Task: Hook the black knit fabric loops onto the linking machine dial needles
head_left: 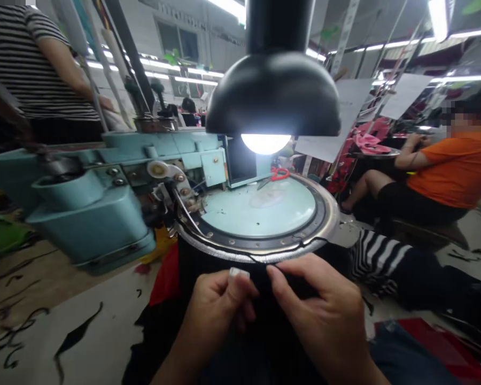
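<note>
A round linking machine with a ring of fine metal points (228, 255) stands before me, and black fabric (208, 264) hangs from its front rim. My right hand (320, 305) is closed at that rim, thumb and forefinger pinching the black fabric. Beside it, my left hand (224, 302) is closed in front of the fabric, its fingers curled. A small white piece (239, 273), perhaps tape, shows at its thumb and forefinger; what the fingers hold is lost against the black. A dark strand lies along the right front of the ring.
A black lamp (274, 96) hangs low over the pale green plate (260, 208), where red-handled scissors (278, 174) lie. The machine's green arm (92, 214) extends left. A person in orange (452, 166) sits right; another in stripes (36, 69) stands left. Striped cloth (380, 256) lies right.
</note>
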Available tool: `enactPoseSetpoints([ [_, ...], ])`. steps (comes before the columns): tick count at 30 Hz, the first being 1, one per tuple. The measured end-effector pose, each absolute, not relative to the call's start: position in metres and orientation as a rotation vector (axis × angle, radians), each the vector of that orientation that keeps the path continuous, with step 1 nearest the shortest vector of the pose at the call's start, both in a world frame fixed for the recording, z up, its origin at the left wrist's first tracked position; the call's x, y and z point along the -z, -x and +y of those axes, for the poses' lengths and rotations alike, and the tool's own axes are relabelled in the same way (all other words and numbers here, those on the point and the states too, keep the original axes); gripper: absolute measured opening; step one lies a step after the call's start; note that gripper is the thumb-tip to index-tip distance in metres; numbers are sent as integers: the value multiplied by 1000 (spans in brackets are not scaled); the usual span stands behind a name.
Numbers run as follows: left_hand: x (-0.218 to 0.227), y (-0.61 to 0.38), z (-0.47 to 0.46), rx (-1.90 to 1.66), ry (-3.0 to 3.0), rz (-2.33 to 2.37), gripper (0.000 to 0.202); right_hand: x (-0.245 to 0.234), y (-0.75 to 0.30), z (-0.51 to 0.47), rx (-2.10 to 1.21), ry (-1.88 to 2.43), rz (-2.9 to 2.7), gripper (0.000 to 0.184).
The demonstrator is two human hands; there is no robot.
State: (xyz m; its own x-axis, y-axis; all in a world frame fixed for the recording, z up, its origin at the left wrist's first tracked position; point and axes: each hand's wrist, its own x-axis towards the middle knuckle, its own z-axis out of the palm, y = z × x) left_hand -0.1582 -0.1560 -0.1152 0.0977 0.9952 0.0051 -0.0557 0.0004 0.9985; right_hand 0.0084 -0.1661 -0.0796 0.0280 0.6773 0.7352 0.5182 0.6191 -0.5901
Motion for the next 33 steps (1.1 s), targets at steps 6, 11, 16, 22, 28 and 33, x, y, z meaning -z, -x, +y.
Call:
enactPoseSetpoints([
  [6, 115, 154, -156, -1168, -1217, 1138, 62, 75, -27, -167, -233, 1077, -1699, 7],
  [11, 114, 148, -161, -1187, -1202, 1173, 61, 72, -33, -165, -272, 1075, -1727, 9],
  [16, 113, 141, -161, -1175, -1209, 1164, 59, 70, -30, -161, -270, 1074, -1707, 11],
  [22, 112, 137, -159, -1167, -1207, 1185, 60, 67, -46, -163, -298, 1079, -1766, 10],
  [28, 112, 134, -160, -1199, -1221, 1179, 59, 68, -48, -161, -341, 1048, -1670, 11],
  [33, 111, 129, -162, -1213, -1256, 1185, 56, 72, -41, -160, -378, 1105, -1595, 9],
])
